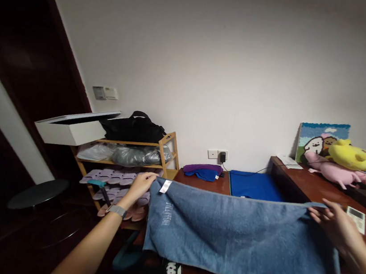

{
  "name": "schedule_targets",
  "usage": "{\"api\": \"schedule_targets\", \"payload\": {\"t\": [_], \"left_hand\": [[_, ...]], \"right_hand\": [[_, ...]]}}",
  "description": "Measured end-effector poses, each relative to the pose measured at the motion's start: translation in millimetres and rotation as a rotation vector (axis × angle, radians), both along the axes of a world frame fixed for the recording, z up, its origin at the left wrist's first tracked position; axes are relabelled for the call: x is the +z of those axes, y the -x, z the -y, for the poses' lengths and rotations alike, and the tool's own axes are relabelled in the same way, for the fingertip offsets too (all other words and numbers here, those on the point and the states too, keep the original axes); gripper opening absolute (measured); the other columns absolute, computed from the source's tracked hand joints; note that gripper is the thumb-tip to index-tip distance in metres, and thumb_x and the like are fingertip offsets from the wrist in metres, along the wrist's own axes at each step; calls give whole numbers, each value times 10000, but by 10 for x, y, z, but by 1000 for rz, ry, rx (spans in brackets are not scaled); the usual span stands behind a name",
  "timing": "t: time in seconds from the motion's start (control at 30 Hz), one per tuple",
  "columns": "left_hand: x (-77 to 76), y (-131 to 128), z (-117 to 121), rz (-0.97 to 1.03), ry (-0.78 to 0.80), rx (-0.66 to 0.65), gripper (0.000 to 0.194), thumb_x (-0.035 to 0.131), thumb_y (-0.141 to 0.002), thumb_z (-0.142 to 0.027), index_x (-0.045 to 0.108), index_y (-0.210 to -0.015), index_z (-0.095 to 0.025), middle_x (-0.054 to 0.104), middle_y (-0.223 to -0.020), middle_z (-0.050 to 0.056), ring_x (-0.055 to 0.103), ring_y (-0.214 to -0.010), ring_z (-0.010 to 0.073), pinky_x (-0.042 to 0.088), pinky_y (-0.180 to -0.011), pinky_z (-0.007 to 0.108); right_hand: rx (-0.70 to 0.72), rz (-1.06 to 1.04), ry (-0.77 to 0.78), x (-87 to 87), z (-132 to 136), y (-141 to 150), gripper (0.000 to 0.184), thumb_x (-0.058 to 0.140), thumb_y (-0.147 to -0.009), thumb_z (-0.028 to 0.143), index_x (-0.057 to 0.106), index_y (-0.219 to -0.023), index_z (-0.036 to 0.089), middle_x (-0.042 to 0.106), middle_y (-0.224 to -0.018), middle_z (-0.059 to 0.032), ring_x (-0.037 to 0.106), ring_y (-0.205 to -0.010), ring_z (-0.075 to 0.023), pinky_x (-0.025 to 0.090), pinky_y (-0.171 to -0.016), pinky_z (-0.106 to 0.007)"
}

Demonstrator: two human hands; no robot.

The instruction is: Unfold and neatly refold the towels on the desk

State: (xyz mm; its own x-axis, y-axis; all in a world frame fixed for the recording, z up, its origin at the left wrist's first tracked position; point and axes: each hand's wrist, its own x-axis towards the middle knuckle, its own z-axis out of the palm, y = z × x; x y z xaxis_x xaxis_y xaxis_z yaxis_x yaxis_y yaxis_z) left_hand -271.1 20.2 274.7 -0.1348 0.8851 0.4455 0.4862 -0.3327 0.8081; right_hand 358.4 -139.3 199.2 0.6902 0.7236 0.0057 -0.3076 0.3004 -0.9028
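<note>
A blue-grey towel (224,236) hangs stretched sideways between my two hands, its top edge nearly level. My left hand (143,184) pinches the upper left corner, close to a small white label (165,186). Pale lettering runs down the cloth below that label. At the upper right edge, my right hand (334,220) grips the towel between thumb and fingers. The towel's lower right part droops in folds. Behind the towel, on a brown wooden surface, lie a folded purple and blue cloth (202,171) and a flat blue cloth (255,185), partly hidden.
On the left, a wooden shoe rack (167,153) carries slippers, a black bag (133,127) and a white box (69,133). A round black stool (39,193) stands beside it. Plush toys (352,155) sit on the raised right surface. A charger (222,157) is plugged into the wall.
</note>
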Motion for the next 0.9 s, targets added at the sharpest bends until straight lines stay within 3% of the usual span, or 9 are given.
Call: {"api": "schedule_targets", "payload": {"t": [0.07, 0.2, 0.3, 0.4, 0.5, 0.6, 0.73, 0.8, 0.9], "left_hand": [[7, -55, -141, 27, 12, 14, 220, 663, -615, -373, 748, -709, -193, 756, -713, 73, 700, -765, 265, 550, -719, 323], [213, -197, -422, 149, -14, 41, 300, 590, -700, -351, 722, -880, -152, 672, -590, 24, 663, -565, 207, 552, -608, 313], [374, -203, -482, 260, -99, 74, 305, 497, -754, -352, 663, -929, -167, 691, -713, 24, 687, -641, 180, 574, -673, 304], [276, -66, -336, 354, -219, 129, 233, 499, -740, -355, 637, -825, -189, 692, -786, 24, 693, -753, 184, 576, -740, 293], [-218, 137, -83, 284, -253, 167, 217, 533, -705, -371, 662, -731, -198, 723, -850, 46, 689, -890, 232, 574, -776, 304], [-994, 285, 125, 116, -129, 146, 282, 531, -702, -443, 691, -674, -212, 755, -843, 61, 705, -885, 273, 586, -810, 371], [-1989, 368, 262, -124, 52, 72, 323, 545, -697, -522, 708, -617, -256, 781, -777, 54, 741, -850, 316, 590, -848, 443], [-2314, 413, 300, -221, 88, 59, 333, 545, -724, -542, 728, -643, -276, 793, -810, 49, 751, -865, 322, 590, -863, 452], [-2543, 503, 350, -317, 73, 80, 349, 533, -750, -557, 731, -644, -290, 802, -870, 55, 751, -903, 322, 586, -890, 452]], "right_hand": [[92, -62, 89, 90, -286, 36, 140, 762, -713, 373, 676, -794, 298, 653, -745, -71, 688, -794, -262, 546, -805, -452], [114, -64, 3, 473, -685, 50, 178, 756, -726, 301, 655, -849, 222, 589, -695, 5, 663, -766, -200, 500, -792, -392], [90, 8, -70, 734, -753, 3, 202, 754, -717, 294, 660, -862, 188, 592, -705, 21, 610, -720, -152, 478, -768, -347], [66, 112, -76, 682, -598, -64, 208, 787, -669, 338, 693, -820, 230, 635, -731, -5, 578, -715, -156, 479, -751, -336], [3, 240, 73, 192, -303, -101, 291, 830, -589, 459, 703, -723, 234, 666, -727, -55, 586, -707, -203, 489, -693, -367], [19, 415, 309, -596, -35, -52, 389, 796, -546, 592, 652, -564, 231, 644, -630, -74, 565, -630, -224, 474, -598, -378], [166, 464, 465, -1548, 120, 123, 443, 729, -458, 658, 549, -471, 253, 574, -509, -36, 571, -520, -246, 468, -511, -388], [226, 471, 530, -1824, 133, 194, 470, 710, -449, 673, 480, -445, 263, 513, -443, -12, 537, -443, -237, 435, -447, -377], [291, 439, 540, -2015, 129, 227, 497, 684, -476, 693, 431, -449, 267, 487, -418, -4, 519, -395, -228, 418, -416, -367]]}}
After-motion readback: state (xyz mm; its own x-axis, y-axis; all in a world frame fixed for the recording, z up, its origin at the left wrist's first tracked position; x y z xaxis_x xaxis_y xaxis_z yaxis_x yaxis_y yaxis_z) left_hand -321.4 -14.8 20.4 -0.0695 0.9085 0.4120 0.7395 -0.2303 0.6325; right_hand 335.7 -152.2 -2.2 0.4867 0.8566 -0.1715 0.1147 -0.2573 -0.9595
